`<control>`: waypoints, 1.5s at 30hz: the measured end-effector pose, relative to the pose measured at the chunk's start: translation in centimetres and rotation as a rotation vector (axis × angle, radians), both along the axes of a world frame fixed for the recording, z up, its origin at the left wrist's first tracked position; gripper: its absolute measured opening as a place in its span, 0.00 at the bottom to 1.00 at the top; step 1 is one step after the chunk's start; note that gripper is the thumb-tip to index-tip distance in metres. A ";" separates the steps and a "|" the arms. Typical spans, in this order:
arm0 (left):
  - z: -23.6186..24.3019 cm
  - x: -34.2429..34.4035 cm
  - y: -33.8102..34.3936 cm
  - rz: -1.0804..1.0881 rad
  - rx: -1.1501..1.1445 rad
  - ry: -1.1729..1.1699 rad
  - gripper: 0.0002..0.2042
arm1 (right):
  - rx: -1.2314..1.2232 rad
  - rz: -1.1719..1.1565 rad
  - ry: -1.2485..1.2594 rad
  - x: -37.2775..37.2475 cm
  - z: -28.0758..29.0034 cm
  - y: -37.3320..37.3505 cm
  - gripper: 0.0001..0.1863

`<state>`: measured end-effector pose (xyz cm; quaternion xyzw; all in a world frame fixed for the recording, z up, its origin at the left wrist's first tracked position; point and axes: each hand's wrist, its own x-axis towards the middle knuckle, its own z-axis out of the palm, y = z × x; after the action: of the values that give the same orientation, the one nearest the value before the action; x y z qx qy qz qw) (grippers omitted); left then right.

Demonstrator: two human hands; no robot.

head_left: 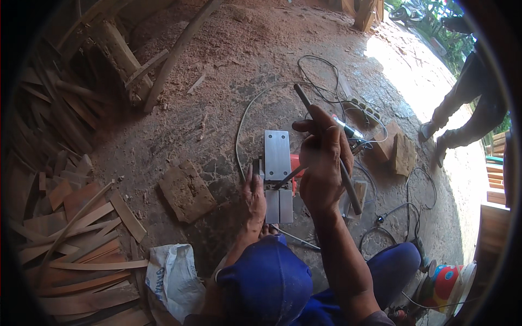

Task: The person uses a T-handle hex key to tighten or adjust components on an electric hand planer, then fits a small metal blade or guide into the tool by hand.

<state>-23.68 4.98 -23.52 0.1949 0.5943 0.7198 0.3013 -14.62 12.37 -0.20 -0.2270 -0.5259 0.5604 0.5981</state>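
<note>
An electric hand planer [277, 155] with a red body stands with its flat silver sole facing up. My left hand [254, 198] is closed on its left side, steadying it near the blade slot. Raised over its right side, my right hand [326, 157] is clenched round a long dark metal rod [350, 190], which sticks out above and below the fist. A slim dark bar [291, 176] runs from under that hand to the slot between the two sole plates; its far end is hidden. Behind the right wrist lies a small pale block [359, 193].
Scrap wood strips [87, 271] pile up at left, beside a white sack [174, 274]. Wooden blocks [187, 190] flank the planer. Cables [239, 130] and a power strip [361, 111] lie on the dusty floor. At right, another person's legs [459, 103] stand near a bucket [448, 285].
</note>
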 end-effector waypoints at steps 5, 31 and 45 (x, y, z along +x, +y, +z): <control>-0.3 -0.4 -0.2 -0.033 0.020 0.022 0.24 | 0.020 0.136 0.059 0.5 -0.7 0.9 0.24; -1.0 -0.3 0.2 0.023 0.024 0.068 0.23 | 0.092 -0.203 -0.145 -2.3 -0.9 -1.4 0.20; -1.6 -0.5 0.1 -0.003 0.027 0.041 0.25 | 0.122 -0.219 -0.164 -2.9 -0.6 -1.3 0.12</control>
<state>-24.13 5.09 -25.17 0.2146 0.5902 0.7232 0.2872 -17.50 11.09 -0.79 -0.2912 -0.5782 0.4385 0.6234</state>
